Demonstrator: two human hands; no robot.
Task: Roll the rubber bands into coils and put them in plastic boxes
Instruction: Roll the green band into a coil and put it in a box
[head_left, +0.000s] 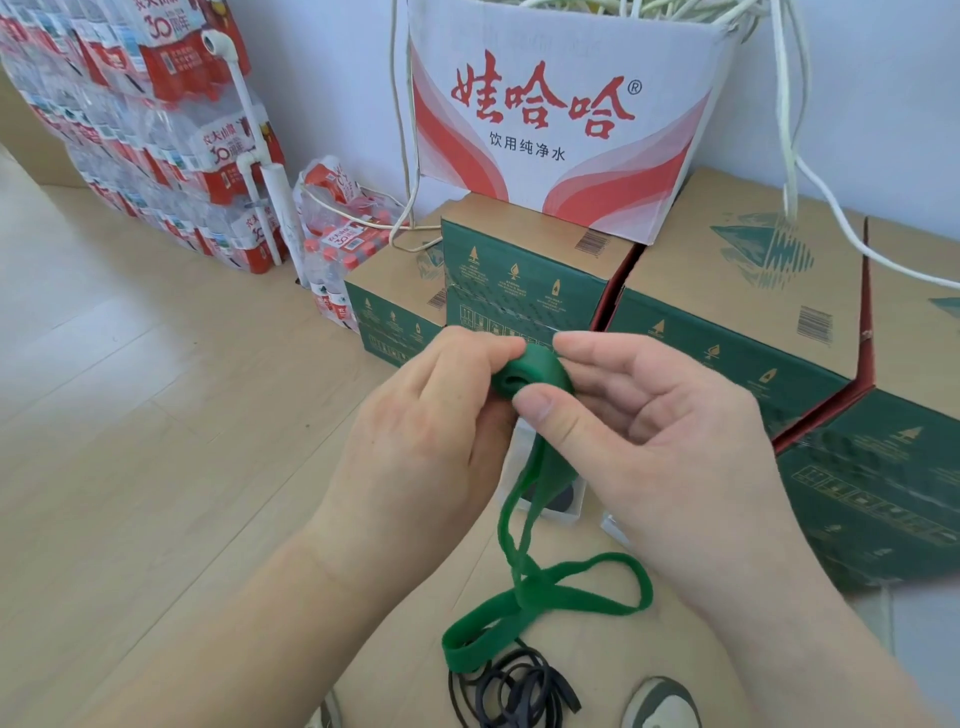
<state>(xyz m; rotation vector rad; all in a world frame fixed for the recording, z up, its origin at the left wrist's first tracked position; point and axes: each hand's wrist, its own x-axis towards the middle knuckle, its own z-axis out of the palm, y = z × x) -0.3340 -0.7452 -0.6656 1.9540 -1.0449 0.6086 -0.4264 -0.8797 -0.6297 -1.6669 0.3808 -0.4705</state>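
Left hand (431, 415) and right hand (649, 415) both pinching green rubber band (535, 374) coil, loose tail dangling, black bands (514, 691) lying below coil

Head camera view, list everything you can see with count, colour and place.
Green band: one, green, top part coiled between both hands, rest trailing to the floor.
Black bands: a tangled pile, black, floor at bottom centre.
Plastic box: one, clear, on the floor behind the hands, something dark inside.
White carton: one, white and red, atop the green cartons.
Green cartons: several, green and brown, along the right.
Bottle packs: stacked, red labels, upper left.
Shoe: one, grey, bottom edge.
Left hand: pinching the coil.
Right hand: pinching the coil.
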